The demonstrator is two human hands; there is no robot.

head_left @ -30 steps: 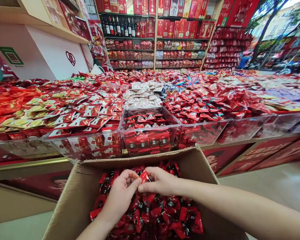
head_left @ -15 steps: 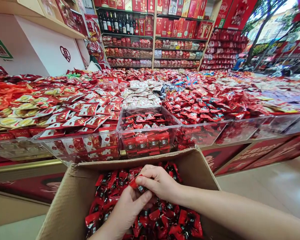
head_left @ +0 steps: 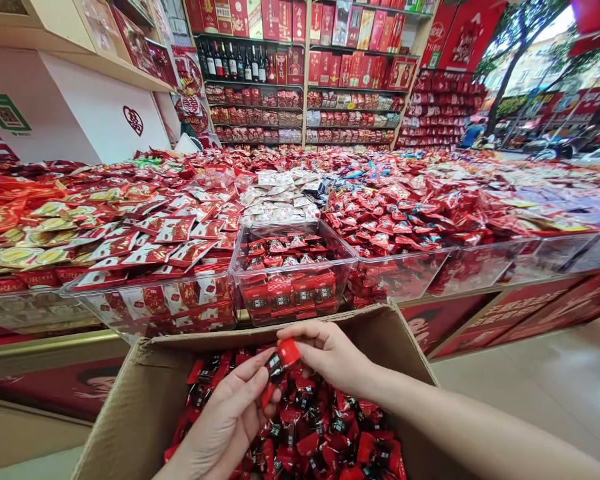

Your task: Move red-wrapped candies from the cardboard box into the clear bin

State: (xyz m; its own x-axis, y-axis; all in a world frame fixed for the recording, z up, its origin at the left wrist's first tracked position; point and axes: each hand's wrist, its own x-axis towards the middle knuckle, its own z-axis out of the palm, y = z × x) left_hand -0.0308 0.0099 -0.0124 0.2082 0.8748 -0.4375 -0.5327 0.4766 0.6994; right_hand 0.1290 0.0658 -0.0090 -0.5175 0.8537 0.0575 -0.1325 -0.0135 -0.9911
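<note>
Over an open cardboard box (head_left: 130, 407), my left hand (head_left: 230, 407) pinches a small red and black wrapped candy (head_left: 283, 357) between thumb and fingers. My right hand (head_left: 335, 353) comes in from the right, its thumb and fingers closed on the red end of the same packet. Many similar red and black packets (head_left: 325, 427) fill the box below both hands. Behind the box stands a clear plastic bin (head_left: 293, 270) with rows of the same packets inside.
Clear bins heaped with wrapped sweets (head_left: 180, 233) run across the display to both sides. Shelves with bottles (head_left: 235, 61) and red gift boxes rise behind. A person in blue (head_left: 473, 134) is far off at the right.
My hands have moved slightly apart, and the packet between them now shows its black label and red end. The view has tilted up a little.
</note>
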